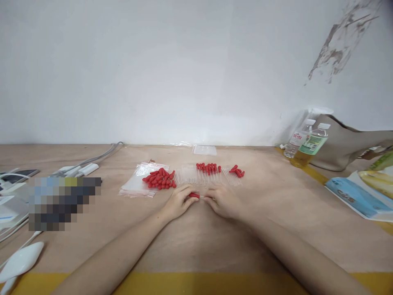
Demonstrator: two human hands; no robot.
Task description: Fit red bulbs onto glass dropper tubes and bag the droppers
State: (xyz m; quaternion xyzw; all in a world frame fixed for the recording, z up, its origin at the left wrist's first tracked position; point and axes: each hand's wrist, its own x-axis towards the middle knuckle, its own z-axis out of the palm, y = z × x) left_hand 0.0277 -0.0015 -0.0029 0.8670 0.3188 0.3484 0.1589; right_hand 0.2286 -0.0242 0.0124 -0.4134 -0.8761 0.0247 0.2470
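Yellow strip (196, 282) along the near edge of a pale wooden table (196, 241), where a person's bare forearms reach in from both lower corners. The hands meet at the centre of the table, knuckles nearly touching. The left hand (177, 203) pinches a red bulb (194, 195) between its fingertips. The right hand (224, 201), fingers curled narrow, grips a thin clear tube (205, 197) that is barely visible and lines up end to end with the bulb. Whether the two parts are joined cannot be told.

Just beyond the left hand lies a pile of loose red bulbs (159, 179), resting partly on flat clear bags (135, 184). Directly behind both hands is a row of clear tubes (192, 176) laid side by side, with red-capped droppers (208, 167) at its far edge and a smaller cluster (237, 171) to the right. Further back lies a small clear pouch (204, 150).

Grey cables (92, 159) trail across the table at far left. Two plastic bottles (310, 141) stand at far right against the white wall (153, 61), with a blue packet (353, 196) nearer.
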